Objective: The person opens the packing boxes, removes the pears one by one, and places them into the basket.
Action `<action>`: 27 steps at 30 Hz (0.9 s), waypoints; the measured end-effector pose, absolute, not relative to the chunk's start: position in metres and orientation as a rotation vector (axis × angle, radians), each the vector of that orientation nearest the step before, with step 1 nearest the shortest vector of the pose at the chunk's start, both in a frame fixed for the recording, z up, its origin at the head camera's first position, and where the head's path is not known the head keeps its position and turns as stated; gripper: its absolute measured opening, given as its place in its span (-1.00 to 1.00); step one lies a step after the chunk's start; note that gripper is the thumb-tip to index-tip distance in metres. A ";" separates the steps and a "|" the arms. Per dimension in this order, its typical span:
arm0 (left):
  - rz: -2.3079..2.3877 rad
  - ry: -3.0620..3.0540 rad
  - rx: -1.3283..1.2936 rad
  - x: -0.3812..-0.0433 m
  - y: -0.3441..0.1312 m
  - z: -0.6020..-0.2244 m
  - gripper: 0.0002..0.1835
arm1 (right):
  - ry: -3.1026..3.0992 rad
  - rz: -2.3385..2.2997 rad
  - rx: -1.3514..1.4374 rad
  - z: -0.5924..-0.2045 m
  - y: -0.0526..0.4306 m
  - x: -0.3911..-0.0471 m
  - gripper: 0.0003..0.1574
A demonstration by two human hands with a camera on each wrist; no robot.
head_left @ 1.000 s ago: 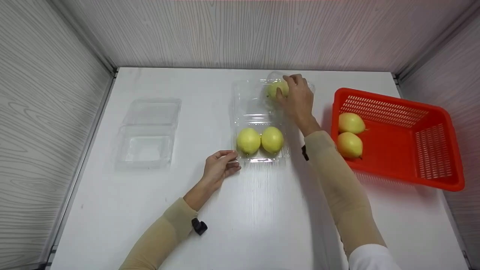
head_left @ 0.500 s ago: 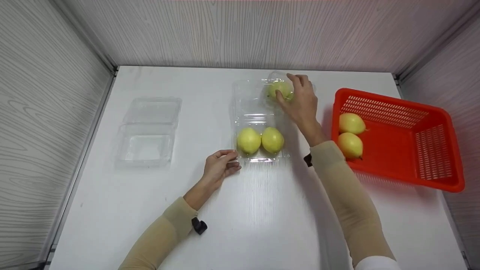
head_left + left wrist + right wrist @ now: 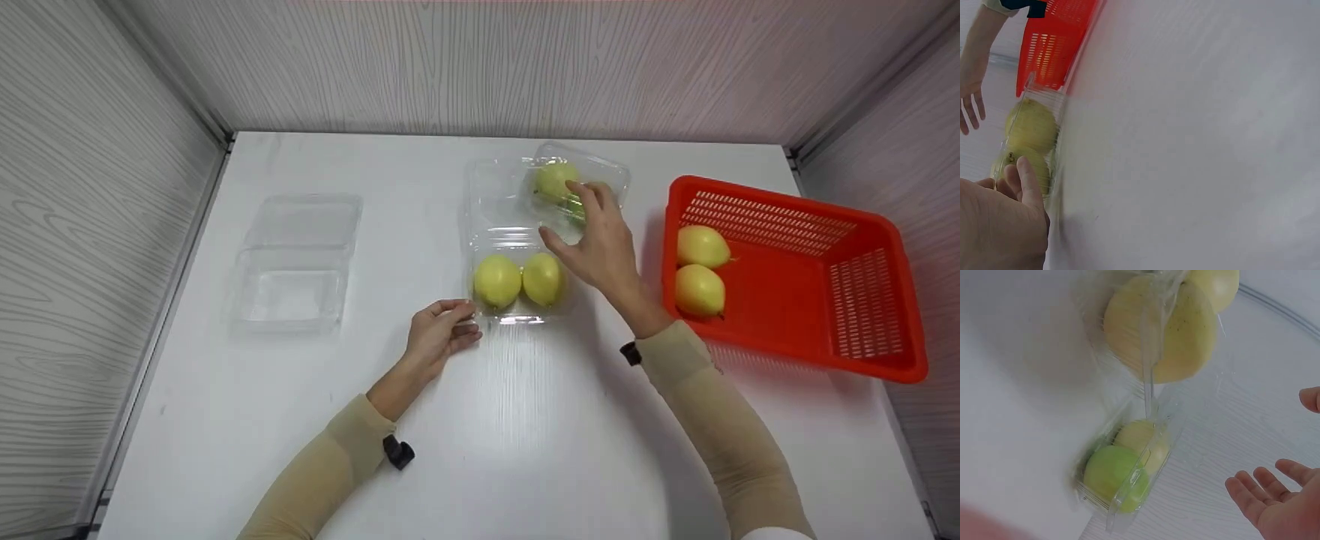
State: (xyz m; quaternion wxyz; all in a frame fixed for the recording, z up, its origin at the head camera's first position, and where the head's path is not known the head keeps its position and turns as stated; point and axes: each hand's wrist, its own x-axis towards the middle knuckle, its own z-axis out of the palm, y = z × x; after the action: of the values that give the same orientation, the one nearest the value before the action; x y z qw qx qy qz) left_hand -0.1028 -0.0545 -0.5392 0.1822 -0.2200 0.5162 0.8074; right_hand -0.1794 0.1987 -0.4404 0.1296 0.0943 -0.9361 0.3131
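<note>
My left hand (image 3: 442, 337) pinches the front left corner of a clear plastic clamshell box (image 3: 517, 319), its lid lying back flat. Side by side in the box's near half sit two yellow pears (image 3: 497, 282). The left wrist view shows the left fingers right at the box wall beside a pear (image 3: 1032, 125). Above the box's right side hovers my right hand (image 3: 604, 247), fingers spread and holding nothing. Behind it, partly under the clear lid, a second clear box (image 3: 611, 171) holds a yellow pear (image 3: 555, 180) and a greener fruit (image 3: 1114, 475).
A red plastic basket (image 3: 780, 341) stands at the right with two yellow pears (image 3: 701, 291) against its left wall. Another clear clamshell box (image 3: 296, 289) lies unfolded at the left of the white table (image 3: 480, 450). Wood-grain panels (image 3: 480, 67) enclose the back and sides.
My right hand has drawn back from the rear box toward me, down to the near box's right side, fingers still spread. My left hand stays at the corner.
</note>
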 end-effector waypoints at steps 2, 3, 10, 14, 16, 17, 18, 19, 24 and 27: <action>2.273 1.465 -0.621 -0.102 -0.055 -0.540 -0.85 | -2.733 0.926 0.296 -0.444 0.200 -0.173 -0.07; 2.273 1.466 -0.624 -0.102 -0.055 -0.540 -0.86 | -2.744 0.924 0.301 -0.447 0.201 -0.170 -0.06; 2.275 1.466 -0.628 -0.103 -0.054 -0.541 -0.88 | -2.810 0.970 0.294 -0.460 0.208 -0.157 -0.02; 2.274 1.464 -0.636 -0.103 -0.054 -0.541 -0.88 | -2.829 1.012 0.292 -0.466 0.211 -0.152 0.02; 2.273 1.464 -0.642 -0.103 -0.054 -0.541 -0.89 | -2.832 1.031 0.301 -0.469 0.211 -0.150 0.02; 2.272 1.464 -0.644 -0.103 -0.054 -0.541 -0.88 | -2.830 1.042 0.306 -0.470 0.212 -0.149 0.03; 2.274 1.462 -0.645 -0.103 -0.054 -0.541 -0.88 | -2.827 1.056 0.313 -0.472 0.211 -0.148 0.03; 2.274 1.461 -0.646 -0.103 -0.054 -0.540 -0.88 | -2.826 1.073 0.316 -0.473 0.211 -0.147 0.03; 2.271 1.459 -0.643 -0.103 -0.054 -0.540 -0.87 | -2.825 1.163 0.292 -0.478 0.210 -0.143 0.00; 2.270 1.450 -0.635 -0.102 -0.055 -0.539 -0.87 | -2.836 1.195 0.267 -0.481 0.209 -0.140 -0.03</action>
State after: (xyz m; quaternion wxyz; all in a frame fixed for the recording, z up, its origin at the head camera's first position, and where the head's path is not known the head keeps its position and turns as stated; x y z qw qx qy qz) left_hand -0.1021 -0.0552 -0.5389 0.1861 -0.2253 0.5149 0.8059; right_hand -0.1404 0.2090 -0.4807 0.0263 0.0863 -0.9177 0.3868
